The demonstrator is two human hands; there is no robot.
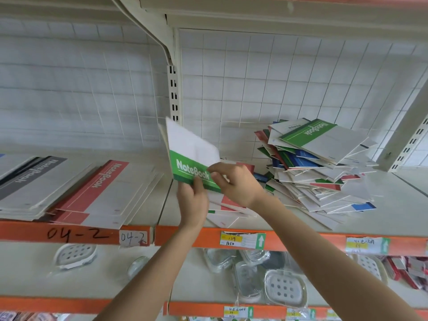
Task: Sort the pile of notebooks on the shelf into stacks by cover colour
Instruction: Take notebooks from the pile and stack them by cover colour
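A green-and-white notebook point(188, 156) is held upright above the shelf's middle. My left hand point(193, 202) grips its lower edge from below, and my right hand point(234, 181) pinches its lower right corner. To the right lies a messy pile of notebooks point(324, 167) with green, blue and red covers, a green one on top. On the left sit a red-cover stack point(104, 193) and a grey-cover stack point(32, 181). A few red and green notebooks point(229, 209) lie flat under my hands.
The shelf has an orange front edge point(92, 234) with price labels. A white wire grid backs the shelf, with an upright post point(173, 93) at its middle and a slanted bracket point(407, 135) at the right. Soap dishes point(283, 286) fill the shelf below.
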